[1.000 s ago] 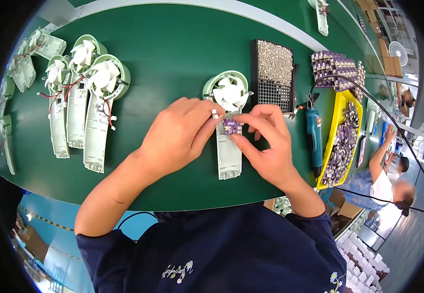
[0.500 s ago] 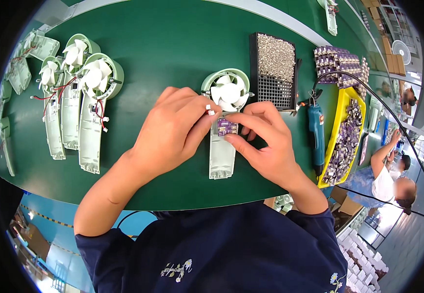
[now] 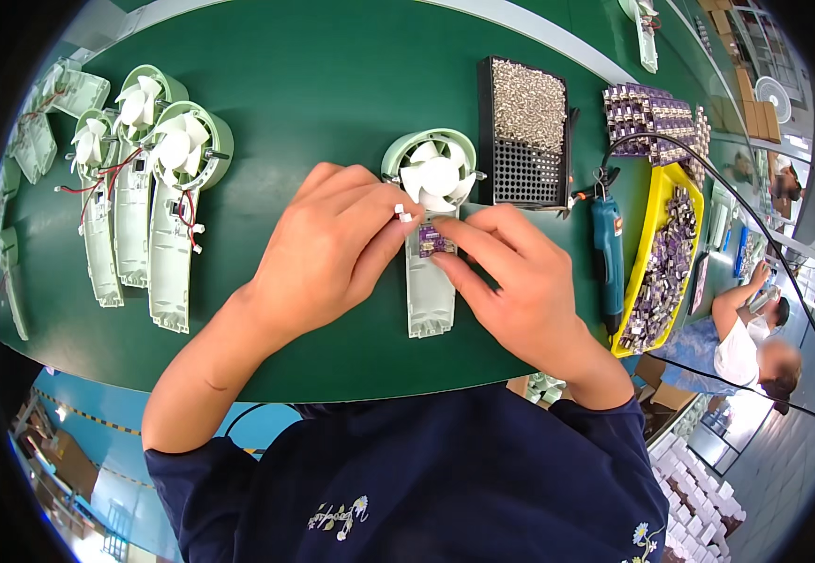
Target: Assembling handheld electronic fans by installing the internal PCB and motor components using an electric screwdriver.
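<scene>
A pale green handheld fan housing (image 3: 430, 298) lies in front of me, its white blades (image 3: 437, 176) at the far end. My left hand (image 3: 332, 235) pinches a small white wire connector (image 3: 403, 214) at the housing's left edge. With thumb and fingers, my right hand (image 3: 520, 272) holds a small purple circuit board (image 3: 432, 240) over the upper part of the handle. Its fingertips cover the board's right side. The wires behind the connector are mostly hidden by my left fingers, and I cannot tell whether the board is seated.
Several similar fan housings (image 3: 171, 253) lie at the left. Right of me are a black tray (image 3: 525, 141) of small metal parts, a teal electric screwdriver (image 3: 606, 253) with a cable, a yellow bin (image 3: 629, 340) of purple boards and stacked board panels (image 3: 647, 117). Another person (image 3: 736, 347) sits farther right.
The fan's round end has shifted slightly left and the handle's near end slightly right. My right fingers have moved a little farther over the board; my left hand still pinches the connector.
</scene>
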Tool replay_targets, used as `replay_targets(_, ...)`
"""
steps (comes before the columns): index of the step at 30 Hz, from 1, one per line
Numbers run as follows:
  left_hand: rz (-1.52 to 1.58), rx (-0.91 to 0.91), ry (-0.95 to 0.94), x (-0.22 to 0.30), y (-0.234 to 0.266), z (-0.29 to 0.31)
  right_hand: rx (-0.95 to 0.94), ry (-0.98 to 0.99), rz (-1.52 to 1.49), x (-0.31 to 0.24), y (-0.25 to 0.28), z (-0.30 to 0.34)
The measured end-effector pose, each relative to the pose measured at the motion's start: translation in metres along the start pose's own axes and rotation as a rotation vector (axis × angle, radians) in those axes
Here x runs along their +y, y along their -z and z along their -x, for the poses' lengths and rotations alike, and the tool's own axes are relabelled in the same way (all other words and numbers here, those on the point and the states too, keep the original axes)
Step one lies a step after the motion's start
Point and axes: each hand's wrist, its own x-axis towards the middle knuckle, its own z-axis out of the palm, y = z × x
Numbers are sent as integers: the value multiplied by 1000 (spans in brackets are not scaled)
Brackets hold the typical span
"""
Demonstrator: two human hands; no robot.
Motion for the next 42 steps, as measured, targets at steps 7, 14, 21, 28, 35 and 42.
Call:
replay_targets(7, -10, -11, -10, 2, 3, 0, -19, 109, 214, -7, 6, -6)
replay_targets(14, -14, -35, 32, 9, -5, 4, 25, 29, -47, 10, 1, 7)
replay_targets(21, 1, 1, 2, 17, -9, -4, 258, -631, 537, 73, 75, 128)
replay_targets(28, -18, 46, 22, 16, -8, 2, 307, -610, -97, 79, 70, 130)
replay_targets(35, -10, 21, 17, 17, -8, 3, 730, -56, -1398, 53, 80, 30)
replay_targets(42, -40, 33, 13, 17, -10, 0, 844, 522, -1094, 95, 61, -56)
